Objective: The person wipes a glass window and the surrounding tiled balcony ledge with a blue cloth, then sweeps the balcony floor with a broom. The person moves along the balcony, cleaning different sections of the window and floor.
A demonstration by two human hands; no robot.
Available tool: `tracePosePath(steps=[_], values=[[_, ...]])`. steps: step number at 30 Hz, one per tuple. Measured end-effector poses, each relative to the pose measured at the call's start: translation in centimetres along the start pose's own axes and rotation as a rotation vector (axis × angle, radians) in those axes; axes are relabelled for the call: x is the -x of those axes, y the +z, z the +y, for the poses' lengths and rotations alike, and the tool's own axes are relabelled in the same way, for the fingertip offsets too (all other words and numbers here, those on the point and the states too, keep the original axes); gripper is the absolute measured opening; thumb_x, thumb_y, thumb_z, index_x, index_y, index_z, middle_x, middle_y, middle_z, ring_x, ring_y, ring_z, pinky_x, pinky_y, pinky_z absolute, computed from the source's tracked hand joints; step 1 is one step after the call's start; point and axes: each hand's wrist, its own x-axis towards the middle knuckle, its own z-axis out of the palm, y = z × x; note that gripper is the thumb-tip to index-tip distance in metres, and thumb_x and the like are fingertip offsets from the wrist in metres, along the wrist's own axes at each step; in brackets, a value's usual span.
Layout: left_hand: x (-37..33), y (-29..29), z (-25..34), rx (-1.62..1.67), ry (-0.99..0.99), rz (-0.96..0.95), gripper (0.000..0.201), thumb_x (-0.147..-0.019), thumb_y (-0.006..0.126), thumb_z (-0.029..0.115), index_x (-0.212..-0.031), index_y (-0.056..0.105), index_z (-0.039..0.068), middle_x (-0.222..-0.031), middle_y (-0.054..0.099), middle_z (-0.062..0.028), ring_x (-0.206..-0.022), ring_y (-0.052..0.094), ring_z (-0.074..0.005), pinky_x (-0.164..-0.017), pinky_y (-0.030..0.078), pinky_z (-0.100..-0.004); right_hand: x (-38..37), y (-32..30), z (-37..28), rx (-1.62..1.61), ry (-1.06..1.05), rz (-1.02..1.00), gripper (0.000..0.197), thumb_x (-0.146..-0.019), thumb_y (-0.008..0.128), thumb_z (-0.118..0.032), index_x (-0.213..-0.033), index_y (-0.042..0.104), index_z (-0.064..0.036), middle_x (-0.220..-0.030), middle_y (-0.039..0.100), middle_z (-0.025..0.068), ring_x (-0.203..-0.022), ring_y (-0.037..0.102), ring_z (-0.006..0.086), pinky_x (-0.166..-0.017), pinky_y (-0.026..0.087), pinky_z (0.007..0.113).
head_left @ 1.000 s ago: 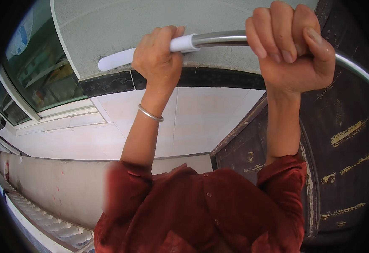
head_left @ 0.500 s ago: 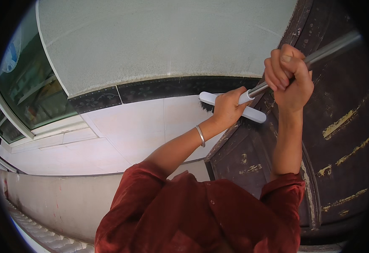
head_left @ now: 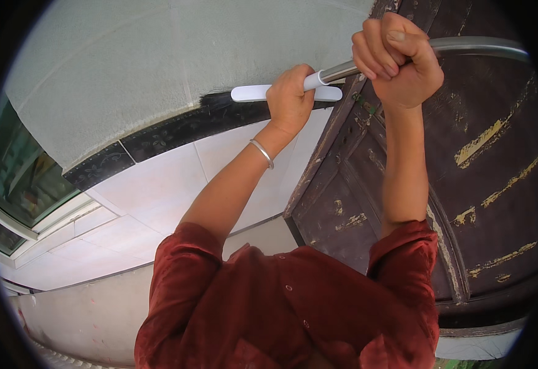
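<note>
A broom (head_left: 250,93) with a white head, dark bristles and a metal handle (head_left: 481,45) is in my hands in front of the wall. My left hand (head_left: 289,101) is closed around the middle of the head, by the white socket. Higher and to the right, my right hand (head_left: 401,61) wraps the metal handle in a fist. The handle runs on past it toward the upper right. Dark bristles show at the left end of the head, against the lower part of the grey wall; whether they touch it I cannot tell.
Rough grey wall (head_left: 127,67) rises above a black patterned tile band (head_left: 164,134) and pale tiles (head_left: 152,178). A window (head_left: 29,184) is at the left. On the right stands a dark brown wooden door (head_left: 465,203) with peeling paint.
Both hands and the broom have moved up and to the left. The head now lies nearly level instead of sloping down to the right. Each hand keeps its hold.
</note>
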Motion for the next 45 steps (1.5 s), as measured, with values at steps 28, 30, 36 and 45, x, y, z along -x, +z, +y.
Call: tracePosePath(steps=[28,30,36,45], values=[[6.1,-7.7,4.5,-0.147,-0.125,-0.236,0.015,-0.079,0.071,0.005,-0.092,0.066,0.009,-0.077,0.066,-0.0057,-0.068,0.065,-0.0275,-0.056,0.048,-0.0376,3.9,-0.9,3.0,-0.473,-0.025,-0.258,0.027,-0.096,0.051,-0.017,-0.072,0.040,-0.0129,-0.065,0.049,0.0019,-0.053,0.043,0.0094,-0.053,0.050,0.025],[5.3,-11.8,3.6,-0.336,-0.058,-0.163,0.016,-0.077,0.071,0.003,-0.090,0.066,0.011,-0.076,0.066,-0.0036,-0.066,0.064,-0.0245,-0.055,0.048,-0.0357,2.8,1.3,5.2,-0.529,-0.083,-0.301,0.027,-0.096,0.052,-0.018,-0.072,0.040,-0.0130,-0.065,0.049,0.0016,-0.055,0.044,0.0095,-0.052,0.050,0.025],[0.0,-23.9,1.6,-0.747,0.224,0.102,0.016,-0.083,0.076,0.016,-0.080,0.062,0.011,-0.064,0.058,-0.0022,-0.058,0.056,-0.0208,-0.051,0.042,-0.0346,-3.6,8.7,7.2,-0.481,-0.244,-0.551,0.053,-0.103,0.041,-0.059,-0.074,0.041,-0.0147,-0.075,0.048,0.0009,-0.062,0.046,0.0117,-0.062,0.049,0.028],[-4.3,-40.1,-5.1,-0.813,0.055,0.365,0.011,-0.090,0.073,0.021,-0.091,0.067,0.012,-0.072,0.066,-0.0052,-0.064,0.063,-0.0247,-0.057,0.049,-0.0336,-16.6,27.4,11.4,-0.209,-0.457,-0.507,0.052,-0.109,0.032,-0.048,-0.070,0.038,-0.0151,-0.068,0.044,0.0009,-0.061,0.044,0.0115,-0.065,0.047,0.029]])
